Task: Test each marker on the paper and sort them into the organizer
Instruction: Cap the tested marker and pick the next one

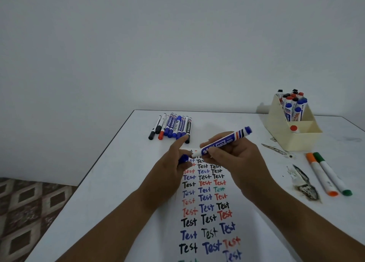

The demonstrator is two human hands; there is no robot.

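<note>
Holding a blue marker [225, 142] in my right hand [235, 159], fingers curled round the barrel near its writing end. Long axis runs low-left to high-right: white nose end towards my left hand [173, 163], blue butt end up towards the organizer [292, 131].

Left hand pinches the blue cap [183, 158], index finger sticking out. Cap is off and sits just beside the nose, slightly below and left of it. Tip itself hidden behind my fingers; cannot tell whether it has marked the paper [207, 208] yet.

Both hands hover over the far end of the paper, which carries rows of "Test" in black, blue, red, one green. Free space looks scarce there, partly hidden by my hands.

Judgement: either the test stroke or recapping comes next. Recapping means sliding the cap along that same slanted axis onto the nose; the left hand is the nearer one.

Organizer stands well apart, far right, its tall compartment already full of upright markers; one red-capped marker [293, 128] in the low front compartment. Right hand is nearer to it.

Row of untested markers [171, 126] lies beyond my left hand. Orange pen [320, 172] and green pen [331, 172] lie right of the paper.
</note>
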